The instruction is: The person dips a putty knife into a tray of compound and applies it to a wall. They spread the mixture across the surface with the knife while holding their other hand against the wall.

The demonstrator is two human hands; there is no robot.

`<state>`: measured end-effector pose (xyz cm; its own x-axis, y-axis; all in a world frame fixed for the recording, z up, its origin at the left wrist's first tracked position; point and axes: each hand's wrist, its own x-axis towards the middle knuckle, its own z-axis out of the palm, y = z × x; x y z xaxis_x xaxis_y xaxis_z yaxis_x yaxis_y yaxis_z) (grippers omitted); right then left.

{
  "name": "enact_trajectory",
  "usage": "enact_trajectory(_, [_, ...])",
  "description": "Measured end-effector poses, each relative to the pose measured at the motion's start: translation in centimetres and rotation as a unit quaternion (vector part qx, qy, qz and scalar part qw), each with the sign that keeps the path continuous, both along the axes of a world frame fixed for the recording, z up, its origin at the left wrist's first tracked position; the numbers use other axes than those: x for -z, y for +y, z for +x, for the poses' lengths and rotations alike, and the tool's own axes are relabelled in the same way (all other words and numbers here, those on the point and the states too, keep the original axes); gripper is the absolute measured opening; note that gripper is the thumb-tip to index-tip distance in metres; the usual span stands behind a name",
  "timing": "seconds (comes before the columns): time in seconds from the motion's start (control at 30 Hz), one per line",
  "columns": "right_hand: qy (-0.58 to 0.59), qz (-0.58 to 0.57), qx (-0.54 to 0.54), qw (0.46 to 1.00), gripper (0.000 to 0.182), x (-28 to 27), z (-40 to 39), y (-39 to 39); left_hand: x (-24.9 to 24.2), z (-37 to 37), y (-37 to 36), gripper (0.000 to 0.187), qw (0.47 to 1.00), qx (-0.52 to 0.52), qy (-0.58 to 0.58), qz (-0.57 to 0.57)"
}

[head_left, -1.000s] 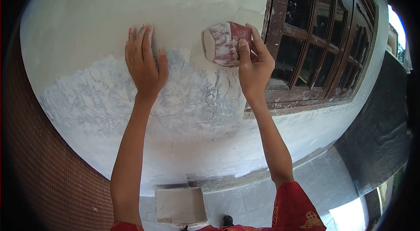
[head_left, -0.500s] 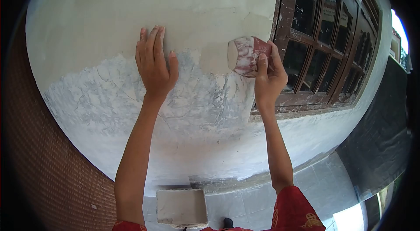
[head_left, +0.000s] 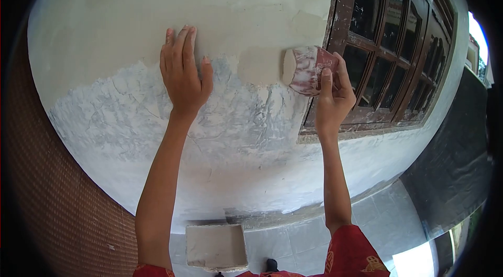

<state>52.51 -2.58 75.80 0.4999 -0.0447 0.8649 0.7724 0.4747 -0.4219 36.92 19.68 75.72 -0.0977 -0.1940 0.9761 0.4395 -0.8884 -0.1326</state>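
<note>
A putty-smeared red spreader (head_left: 309,70) is held against or very near the wall (head_left: 251,9), just beside the brown window frame (head_left: 339,30). Its pale, coated edge is turned away from the right hand (head_left: 335,101), and it is gripped by its cleaner red end, probably so that the fingers are kept out of the paste and the broad edge is left free. The sheet is pinched between the thumb and the fingers of that hand, with the fingers mostly hidden behind it.

The left hand (head_left: 183,75) is opened and laid along the wall, its fingers extended and only slightly parted, the thumb held away from them. Nothing is seen in it; it seems to be placed there for balance. Between the hands, a smooth beige patch (head_left: 257,66) is seen above rougher, grey-white plaster (head_left: 236,120).

Below, a rectangular tray (head_left: 217,268) containing pale paste is set on the tiled floor (head_left: 304,235), near the wall's foot, presumably for easy reach.
</note>
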Motion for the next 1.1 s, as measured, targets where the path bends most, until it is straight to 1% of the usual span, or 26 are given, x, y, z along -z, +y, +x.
enact_trajectory(0.03, [-0.042,-0.022,0.035,0.998,0.036,0.5,-0.5,1.2,-0.1,-0.1,0.0,0.048,1.000,0.004,0.006,-0.005])
enact_trajectory(0.07, [-0.009,-0.091,-0.005,0.996,0.036,1.0,-1.4,1.5,-0.2,-0.3,0.0,0.048,1.000,0.000,0.005,0.000])
enact_trajectory(0.13, [-0.013,-0.144,0.050,0.988,0.036,1.6,-1.1,1.9,0.0,-0.2,-0.1,0.048,1.000,-0.003,0.006,0.008])
enact_trajectory(0.17, [-0.012,-0.142,0.050,0.989,0.036,1.5,-0.5,1.4,0.0,-0.1,0.0,0.048,1.000,-0.007,0.004,0.006])
enact_trajectory(0.23, [0.013,-0.026,0.050,0.998,0.036,0.8,1.4,-0.1,-0.1,-0.2,0.1,0.048,1.000,-0.017,-0.003,0.005])
enact_trajectory(0.33, [0.016,0.010,0.017,1.000,0.037,-0.2,1.5,-1.2,0.0,0.1,-0.2,0.047,1.000,-0.009,0.003,0.004])
enact_trajectory(0.37, [-0.024,0.001,0.018,1.000,0.038,0.1,1.3,-0.4,-0.1,0.0,-0.1,0.047,1.000,-0.011,-0.001,0.006])
enact_trajectory(0.4, [-0.023,-0.025,-0.014,0.999,0.036,0.0,-0.6,0.3,-0.1,0.0,-0.1,0.047,1.000,-0.013,-0.004,0.010])
enact_trajectory(0.43, [-0.031,-0.047,0.006,0.998,0.035,0.8,-0.9,1.9,0.0,0.0,-0.1,0.047,1.000,-0.009,-0.003,0.009])
enact_trajectory(0.47, [-0.033,-0.046,-0.031,0.998,0.034,1.0,-2.3,3.2,0.0,-0.1,0.1,0.047,1.000,-0.009,-0.003,0.011])
enact_trajectory(0.5, [-0.046,-0.084,0.008,0.995,0.036,1.6,-2.5,4.3,-0.1,-0.1,0.1,0.047,1.000,-0.010,-0.005,0.015])
enact_trajectory(0.53, [-0.067,-0.094,0.028,0.993,0.035,1.8,-2.5,4.7,-0.1,0.0,0.1,0.047,1.000,-0.011,-0.004,0.016])
enact_trajectory(0.6, [-0.068,-0.025,0.046,0.996,0.034,1.2,-1.4,4.3,0.0,0.0,0.3,0.048,1.000,0.004,-0.021,0.008])
enact_trajectory(0.63, [-0.024,-0.053,0.062,0.996,0.035,0.7,-0.6,2.7,-0.1,0.0,0.4,0.048,1.000,-0.002,-0.025,0.010])
enact_trajectory(0.7, [-0.009,0.026,0.077,0.997,0.036,-0.4,0.6,1.1,0.0,0.2,0.2,0.048,1.000,0.010,-0.023,0.008])
enact_trajectory(0.73, [-0.012,0.025,0.075,0.997,0.036,-0.7,0.2,1.1,-0.1,0.1,0.2,0.048,1.000,0.008,-0.026,0.007])
enact_trajectory(0.8, [0.002,0.024,0.012,1.000,0.038,-1.0,-1.1,0.9,0.0,0.0,-0.1,0.048,1.000,-0.004,-0.008,0.001])
enact_trajectory(0.87, [-0.027,-0.032,-0.023,0.999,0.037,-0.7,-3.0,3.0,0.0,-0.3,0.1,0.048,1.000,-0.003,-0.006,0.001])
enact_trajectory(0.93, [-0.050,-0.077,-0.004,0.996,0.037,-0.7,-3.4,4.8,0.0,-0.1,0.0,0.049,1.000,-0.002,-0.008,0.003])
enact_trajectory(0.97, [-0.069,-0.077,0.040,0.994,0.037,-1.0,-2.7,5.0,0.1,0.0,0.0,0.049,1.000,-0.003,-0.008,0.005])
enact_trajectory(1.0, [-0.070,-0.076,0.038,0.994,0.037,-1.4,-1.9,4.3,0.0,-0.2,0.2,0.049,1.000,-0.007,-0.010,0.007])
enact_trajectory(1.07, [-0.045,0.038,0.078,0.995,0.036,-2.4,-0.2,2.8,0.0,-0.1,0.0,0.048,1.000,-0.009,-0.010,0.002])
enact_trajectory(1.1, [-0.049,0.037,0.075,0.995,0.036,-2.7,-0.1,2.3,0.0,-0.1,-0.1,0.048,1.000,-0.006,-0.007,-0.005])
